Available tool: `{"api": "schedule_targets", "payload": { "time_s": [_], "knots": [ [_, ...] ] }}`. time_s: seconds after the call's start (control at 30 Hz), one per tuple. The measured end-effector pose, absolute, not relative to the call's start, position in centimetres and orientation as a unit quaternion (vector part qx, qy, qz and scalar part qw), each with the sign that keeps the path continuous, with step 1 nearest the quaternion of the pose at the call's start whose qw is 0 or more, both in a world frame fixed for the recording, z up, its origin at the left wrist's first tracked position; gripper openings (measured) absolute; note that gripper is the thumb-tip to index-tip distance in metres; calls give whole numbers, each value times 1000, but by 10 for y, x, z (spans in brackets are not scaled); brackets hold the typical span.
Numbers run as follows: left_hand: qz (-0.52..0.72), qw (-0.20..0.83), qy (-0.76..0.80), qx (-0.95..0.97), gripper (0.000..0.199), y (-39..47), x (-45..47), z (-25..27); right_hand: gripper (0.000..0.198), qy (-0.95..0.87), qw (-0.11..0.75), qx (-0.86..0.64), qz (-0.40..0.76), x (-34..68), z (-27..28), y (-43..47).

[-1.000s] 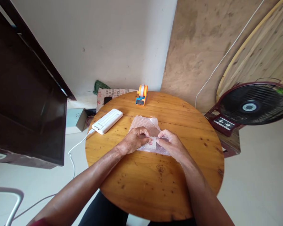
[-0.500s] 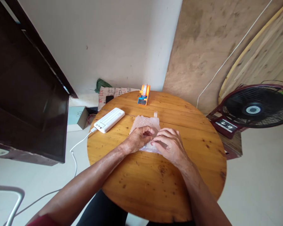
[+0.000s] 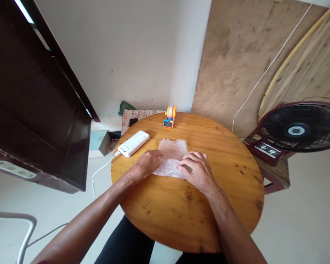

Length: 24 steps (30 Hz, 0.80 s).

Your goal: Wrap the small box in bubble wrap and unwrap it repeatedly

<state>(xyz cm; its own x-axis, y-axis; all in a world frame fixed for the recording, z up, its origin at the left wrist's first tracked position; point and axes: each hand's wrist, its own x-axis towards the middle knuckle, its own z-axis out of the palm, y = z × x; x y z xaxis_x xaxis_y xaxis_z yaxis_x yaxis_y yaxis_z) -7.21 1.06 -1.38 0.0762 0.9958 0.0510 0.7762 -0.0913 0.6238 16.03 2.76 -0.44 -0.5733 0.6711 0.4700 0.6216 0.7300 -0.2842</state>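
Note:
A sheet of clear bubble wrap (image 3: 172,150) lies on the round wooden table (image 3: 154,205), its near part folded over in a brighter band. At the left edge, my left hand (image 3: 148,161) is closed with its fingertips on the wrap. My right hand (image 3: 199,168) pinches the wrap on the right side, thumb and index finger together near a small reddish mark. Whatever lies inside the wrap, if anything, cannot be made out.
An orange and blue tape dispenser (image 3: 169,116) stands at the far table edge. A white power bank (image 3: 134,143) with a plugged-in cable (image 3: 100,169) lies at the left. A dark fan (image 3: 297,128) stands to the right, beyond the table.
My left hand has moved left, away from my right hand, to the wrap's left edge. The folded near band now shows more. A small clear strip beyond the wrap is no longer visible.

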Motion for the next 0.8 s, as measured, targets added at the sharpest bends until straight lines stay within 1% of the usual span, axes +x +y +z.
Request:
{"api": "schedule_targets", "payload": {
  "time_s": [0.07,0.13,0.27,0.37,0.43,0.5,0.53,0.7,0.73,0.8],
  "knots": [
    [250,193,662,680,34,5,-75,-14,14,-888,279,-363,40,160,-4,27],
    [247,188,695,649,45,-3,-78,-12,14,-890,276,-362,35,160,-4,27],
    [229,240,732,596,63,-17,-81,-12,11,-889,276,-365,26,160,-5,27],
    [231,263,743,571,69,-17,-79,-18,9,-890,275,-362,18,160,-5,26],
    [233,258,750,562,70,-13,-78,-23,14,-895,269,-357,8,159,-2,24],
    [240,260,750,559,64,-8,-76,-26,22,-900,256,-352,-5,158,1,22],
    [248,270,745,557,58,-6,-75,-26,25,-903,249,-350,-10,157,2,21],
    [302,382,676,553,17,-3,-67,-24,38,-913,220,-342,-24,154,6,17],
    [309,397,669,548,14,-3,-65,-23,41,-915,216,-341,-24,153,5,17],
    [325,411,669,527,14,-3,-61,-23,44,-918,210,-337,-22,152,3,18]
  ]
}}
